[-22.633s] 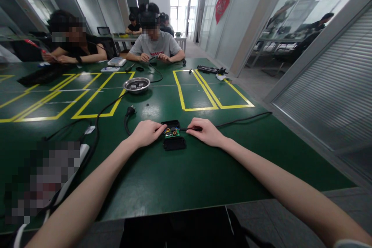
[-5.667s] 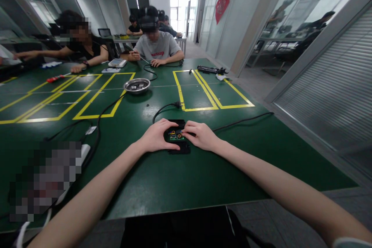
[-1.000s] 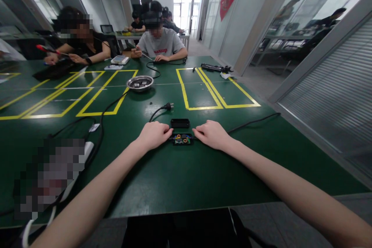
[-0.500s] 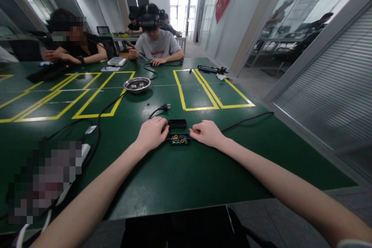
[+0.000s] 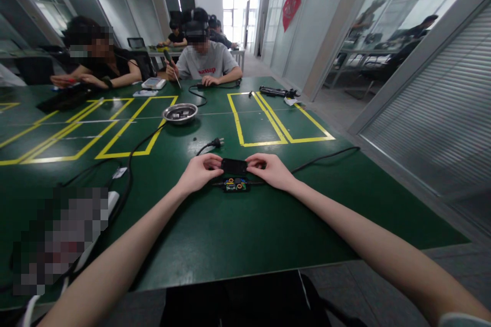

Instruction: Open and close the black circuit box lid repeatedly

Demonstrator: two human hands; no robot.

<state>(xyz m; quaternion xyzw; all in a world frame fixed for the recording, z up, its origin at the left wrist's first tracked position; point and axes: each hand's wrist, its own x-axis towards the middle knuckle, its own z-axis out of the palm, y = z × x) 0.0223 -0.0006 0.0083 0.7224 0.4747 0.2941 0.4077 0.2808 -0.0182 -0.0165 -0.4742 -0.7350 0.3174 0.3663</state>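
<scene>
Between my hands is a black plastic cover (image 5: 234, 166), tilted up with its smooth side showing. My left hand (image 5: 202, 171) pinches its left end between thumb and fingers. At the other end my right hand (image 5: 270, 170) grips it the same way. Just below, on the table, lies an open power adapter case (image 5: 236, 185) with its circuit board and copper coils exposed. Black cords leave both of its ends and pass beneath my hands. Behind my left hand a black plug (image 5: 218, 142) rests on the green table top.
A metal bowl (image 5: 180, 113) with small metal parts stands farther back, left of centre. Yellow tape (image 5: 264, 142) marks boxes on the table. A white power strip (image 5: 100, 225) lies at left. Across the table a person (image 5: 207, 59) holds a screwdriver; another sits at left.
Both hands have moved from beside the open adapter case to the cover behind it and taken hold of its ends. The cover has been lifted and turned so its smooth face shows.
</scene>
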